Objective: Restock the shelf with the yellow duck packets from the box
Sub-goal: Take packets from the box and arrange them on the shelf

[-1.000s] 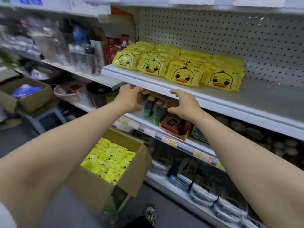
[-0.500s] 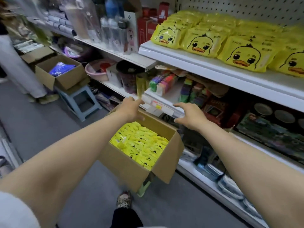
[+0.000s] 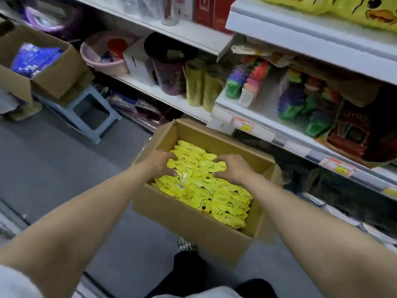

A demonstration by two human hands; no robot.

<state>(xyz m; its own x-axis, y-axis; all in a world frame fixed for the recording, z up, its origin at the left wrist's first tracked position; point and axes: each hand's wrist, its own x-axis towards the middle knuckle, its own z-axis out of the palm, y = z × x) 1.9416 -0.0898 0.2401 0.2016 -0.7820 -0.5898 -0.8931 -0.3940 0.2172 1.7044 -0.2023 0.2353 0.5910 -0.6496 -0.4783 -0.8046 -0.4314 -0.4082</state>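
An open cardboard box (image 3: 193,222) stands on the floor in front of the shelving, filled with several yellow duck packets (image 3: 225,203). Both my hands are inside it, on the packets near the far end. My left hand (image 3: 161,165) has fingers and thumb curled round the edge of a packet on the left. My right hand (image 3: 233,168) grips packets on the right in the same way. The upper white shelf (image 3: 300,33) at the top right holds more yellow duck packets (image 3: 354,11), cut off by the frame edge.
The middle shelf (image 3: 264,130) juts out just above the box's far side, stocked with coloured toys. A second cardboard box (image 3: 53,82) sits on a blue stool (image 3: 90,110) at left. Grey floor lies between them. My shoe (image 3: 184,244) is beside the box.
My view tilted down from the shelf to the box. Both hands dropped from the shelf edge into the box and closed on the packets.
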